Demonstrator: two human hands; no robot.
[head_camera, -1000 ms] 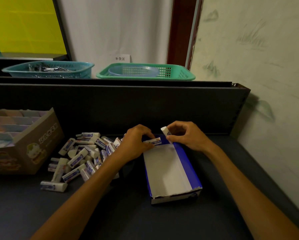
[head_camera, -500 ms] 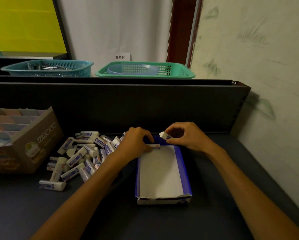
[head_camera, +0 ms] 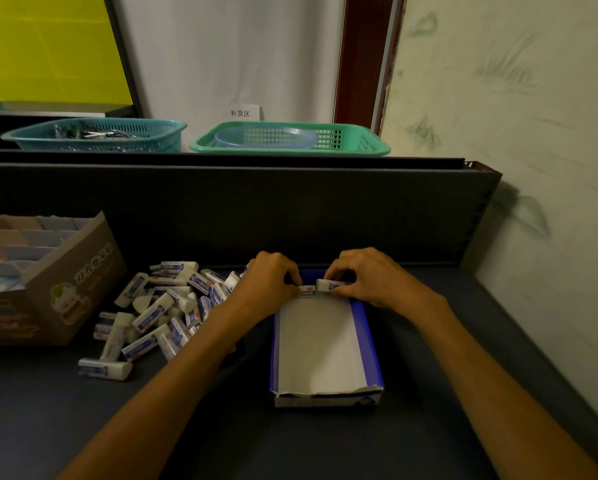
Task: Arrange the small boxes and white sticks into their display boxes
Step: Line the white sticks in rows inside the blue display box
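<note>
1. Head view: the left hand [head_camera: 273,277] pinches a small box [head_camera: 308,291] at the far end of the blue display box [head_camera: 368,344], which lies on the dark table [head_camera: 429,427].
2. The right hand [head_camera: 366,277] pinches a second small box [head_camera: 327,285], touching the first.
3. A heap of small boxes [head_camera: 159,306] lies left of the blue one, beside a brown display box [head_camera: 79,282].

two bare forearms entering from bottom edge, no sleeves in view, left hand [head_camera: 271,280] and right hand [head_camera: 370,277] ungloved, short nails, nothing worn on wrists
</note>
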